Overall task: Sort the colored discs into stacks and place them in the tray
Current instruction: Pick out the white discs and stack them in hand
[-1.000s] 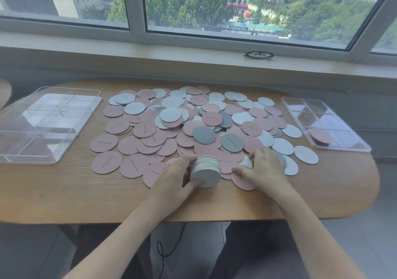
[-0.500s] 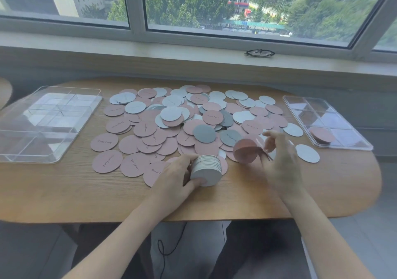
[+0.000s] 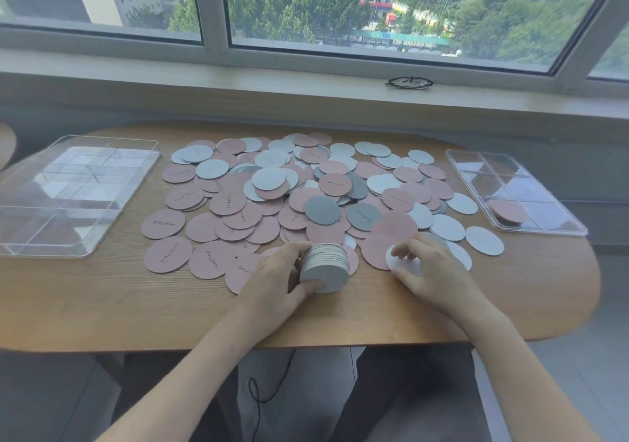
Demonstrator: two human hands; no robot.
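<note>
Pink, white and grey discs point(image 3: 306, 200) lie scattered over the middle of the wooden table point(image 3: 102, 298). My left hand point(image 3: 275, 281) grips a thick stack of white discs point(image 3: 325, 267), tilted on its edge near the table's front. Just right of it, my right hand point(image 3: 429, 271) pinches a single white disc point(image 3: 396, 262) at the near edge of the pile. A clear compartment tray point(image 3: 517, 189) at the right holds a short stack of pink discs point(image 3: 509, 211) in a near compartment.
A larger clear tray with dividers point(image 3: 71, 193) sits at the table's left end. A window sill runs behind the table, with a dark pair of glasses point(image 3: 409, 82) on it. Bare wood shows along the front edge.
My right hand has put down the pink disc it held up half a second ago and come back to the near edge of the pile, onto a white disc. My left hand kept the stack in place.
</note>
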